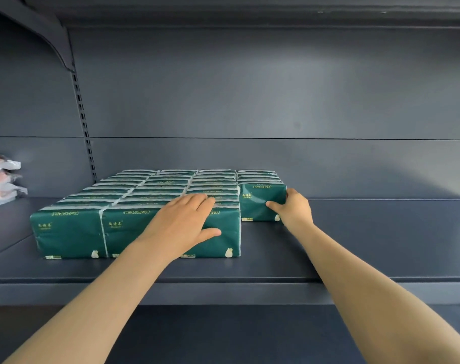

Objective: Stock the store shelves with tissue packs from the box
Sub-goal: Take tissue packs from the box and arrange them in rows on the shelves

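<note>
Several dark green tissue packs (pixel 68 232) stand in three full rows on the grey shelf (pixel 381 232). A fourth, shorter row sits at the right, further back. My left hand (pixel 184 222) lies flat over the front pack (pixel 223 245) of the third row, fingers straight on its top and thumb on its front face. My right hand (pixel 293 208) grips the right end of the front pack of the short row (pixel 255 203), thumb on its front face. The box is out of view.
Pink and white wrapped packs (pixel 3 179) are stacked at the far left of the shelf. A slotted upright (pixel 83 119) runs up the back panel. Bare shelf lies right of the green packs. Another shelf (pixel 236 334) is below.
</note>
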Tool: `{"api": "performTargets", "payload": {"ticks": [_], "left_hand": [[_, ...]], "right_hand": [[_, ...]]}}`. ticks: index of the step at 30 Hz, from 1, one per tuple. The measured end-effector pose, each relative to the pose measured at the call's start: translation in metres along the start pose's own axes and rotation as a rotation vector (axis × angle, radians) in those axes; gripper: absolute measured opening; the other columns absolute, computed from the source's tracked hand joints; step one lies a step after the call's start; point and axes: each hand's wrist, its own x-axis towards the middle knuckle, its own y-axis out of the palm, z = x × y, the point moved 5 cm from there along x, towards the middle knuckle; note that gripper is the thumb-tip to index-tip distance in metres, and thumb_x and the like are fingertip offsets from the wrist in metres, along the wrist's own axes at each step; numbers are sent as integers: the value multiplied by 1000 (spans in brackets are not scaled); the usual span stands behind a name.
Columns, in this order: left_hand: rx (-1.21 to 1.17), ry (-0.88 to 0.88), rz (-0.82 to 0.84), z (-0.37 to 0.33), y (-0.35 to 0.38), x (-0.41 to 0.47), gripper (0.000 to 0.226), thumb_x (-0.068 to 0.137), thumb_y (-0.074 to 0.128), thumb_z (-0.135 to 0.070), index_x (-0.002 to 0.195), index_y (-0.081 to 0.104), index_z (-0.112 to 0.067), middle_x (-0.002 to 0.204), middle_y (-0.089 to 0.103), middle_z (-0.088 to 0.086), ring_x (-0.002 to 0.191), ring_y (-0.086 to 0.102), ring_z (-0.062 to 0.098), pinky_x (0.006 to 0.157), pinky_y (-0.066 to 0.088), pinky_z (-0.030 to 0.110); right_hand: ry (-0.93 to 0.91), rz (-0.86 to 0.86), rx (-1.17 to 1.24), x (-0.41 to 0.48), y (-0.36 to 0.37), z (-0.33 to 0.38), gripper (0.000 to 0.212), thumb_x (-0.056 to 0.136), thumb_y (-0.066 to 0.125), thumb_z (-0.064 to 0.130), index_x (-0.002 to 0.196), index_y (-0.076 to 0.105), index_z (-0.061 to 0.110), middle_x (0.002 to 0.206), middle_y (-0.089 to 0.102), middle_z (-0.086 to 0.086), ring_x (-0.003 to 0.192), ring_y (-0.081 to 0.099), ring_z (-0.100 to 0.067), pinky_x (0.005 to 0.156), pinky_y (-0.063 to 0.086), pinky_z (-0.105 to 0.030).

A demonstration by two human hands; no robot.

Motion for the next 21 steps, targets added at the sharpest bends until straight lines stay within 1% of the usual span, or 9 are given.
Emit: {"api": "performTargets", "payload": {"ticks": [3, 11, 12, 14, 15, 17, 18, 19, 21], "left_hand": [[-9, 13, 2, 1, 1, 1, 48, 70, 56, -56, 93, 67, -15, 90, 69, -3, 79, 68, 16, 67, 56, 28], [41, 4, 34, 0, 1, 2, 53, 65, 58, -54, 93, 70, -11, 91, 71, 1, 80, 71, 18, 66, 57, 30], [35, -5, 39, -2, -2, 2, 54, 69, 55, -55, 97, 69, -11, 95, 70, 1, 83, 70, 18, 70, 56, 30], [-9, -35, 97, -6, -8, 2, 59, 82, 45, -58, 118, 58, -13, 118, 62, -1, 106, 62, 17, 88, 49, 30], [4, -34, 117, -5, -9, 3, 60, 89, 40, -58, 129, 48, -15, 129, 52, -3, 117, 53, 16, 96, 42, 29], [4, -60, 179, -4, -16, 5, 60, 94, 35, -58, 137, 36, -17, 138, 41, -2, 125, 43, 16, 101, 36, 29], [-13, -79, 203, -3, -22, 5, 62, 94, 34, -58, 138, 35, -16, 139, 40, 0, 125, 43, 17, 101, 37, 30], [-28, -99, 206, -2, -28, 5, 63, 94, 33, -58, 139, 35, -14, 139, 40, 2, 124, 44, 19, 101, 38, 32], [-45, -148, 186, 0, -42, 3, 63, 95, 32, -56, 138, 37, -10, 137, 42, 6, 123, 45, 22, 99, 40, 35]], "right_hand": [[26, 5, -28, 3, 7, -3, 43, 78, 72, 37, 108, 51, 14, 94, 67, -8, 88, 65, -26, 75, 51, -34], [67, 51, 11, 7, 7, -7, 45, 78, 73, 36, 110, 51, 13, 95, 67, -4, 86, 62, -21, 67, 46, -29], [70, 81, -21, 6, 5, -7, 41, 78, 72, 34, 107, 53, 11, 88, 69, -5, 80, 61, -19, 65, 44, -28], [63, 116, -103, 0, -2, -6, 32, 80, 71, 30, 95, 55, 7, 73, 64, -1, 71, 56, -18, 59, 43, -27], [59, 134, -148, -4, -7, -5, 28, 81, 70, 29, 86, 54, 7, 67, 58, 1, 70, 54, -19, 57, 41, -27], [44, 203, -275, -18, -19, 1, 32, 85, 67, 30, 72, 47, 9, 66, 48, 2, 77, 51, -23, 58, 37, -28], [16, 261, -362, -26, -25, 5, 32, 88, 63, 32, 72, 47, 10, 71, 50, 1, 84, 50, -25, 64, 38, -28], [-24, 325, -459, -34, -32, 10, 28, 89, 61, 34, 81, 53, 8, 83, 57, -2, 93, 52, -27, 72, 41, -28], [-111, 411, -671, -50, -45, 18, 43, 88, 61, 35, 118, 54, 6, 119, 59, -9, 115, 53, -29, 92, 44, -32]]}}
